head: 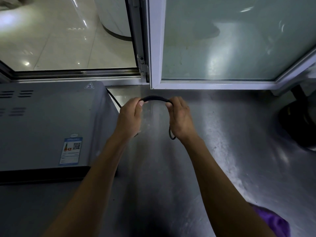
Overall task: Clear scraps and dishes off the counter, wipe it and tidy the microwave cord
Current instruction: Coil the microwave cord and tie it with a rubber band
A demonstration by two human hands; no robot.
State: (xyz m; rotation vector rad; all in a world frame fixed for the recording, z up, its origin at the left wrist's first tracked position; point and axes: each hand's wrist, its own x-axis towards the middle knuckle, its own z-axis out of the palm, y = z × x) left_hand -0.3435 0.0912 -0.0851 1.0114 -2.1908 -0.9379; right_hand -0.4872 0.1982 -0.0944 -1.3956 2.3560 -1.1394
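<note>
A scuffed stainless-steel counter (222, 151) carried a grey metal microwave (47, 127) on its left side. Above the counter beside it, the left hand (129, 118) and right hand (181, 117) each pinched the thin black microwave cord (154, 98), which arched between them.

cord (154, 98): black, bent into an arch between two pinch points, a loop hung below the right one
microwave (46, 124): grey, vented top, left on counter
counter (213, 151): steel, streaked
</note>
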